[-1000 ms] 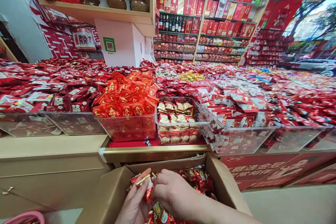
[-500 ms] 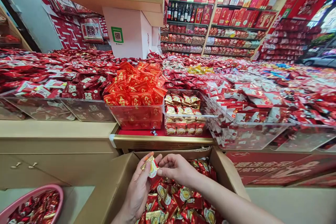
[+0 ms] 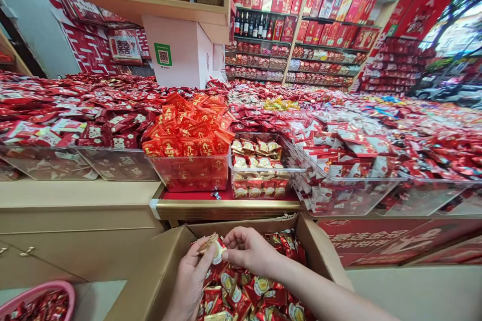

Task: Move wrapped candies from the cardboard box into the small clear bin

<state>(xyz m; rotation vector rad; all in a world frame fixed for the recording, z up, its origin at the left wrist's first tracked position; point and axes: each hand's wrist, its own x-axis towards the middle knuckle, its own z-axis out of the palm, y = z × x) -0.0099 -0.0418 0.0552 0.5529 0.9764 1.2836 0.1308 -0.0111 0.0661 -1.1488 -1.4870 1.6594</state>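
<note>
A small wrapped candy (image 3: pixel 217 256) in red, white and gold foil is pinched between the thumb and fingers of my left hand (image 3: pixel 191 273). My right hand (image 3: pixel 251 251) reaches across from the right, its thumb and curled fingers closed at the candy's right edge. Both hands are above an open cardboard box (image 3: pixel 327 248). Inside it lie many red and gold wrapped candies (image 3: pixel 259 286) with the same oval picture. Straight ahead, a clear plastic bin (image 3: pixel 268 173) holds neat rows of similar gold and red candies.
Left of that bin stands a clear bin (image 3: pixel 192 173) of bright red packets. More bins (image 3: pixel 350 193) of packets line the counter. A silvery scrap (image 3: pixel 216 195) lies on the red ledge. A pink basket (image 3: pixel 70 293) of candies sits on the floor at lower left.
The view has shifted slightly, so the shelves and bins appear a little further left and lower. Both hands keep hold of the candy, now tilted slightly differently.
</note>
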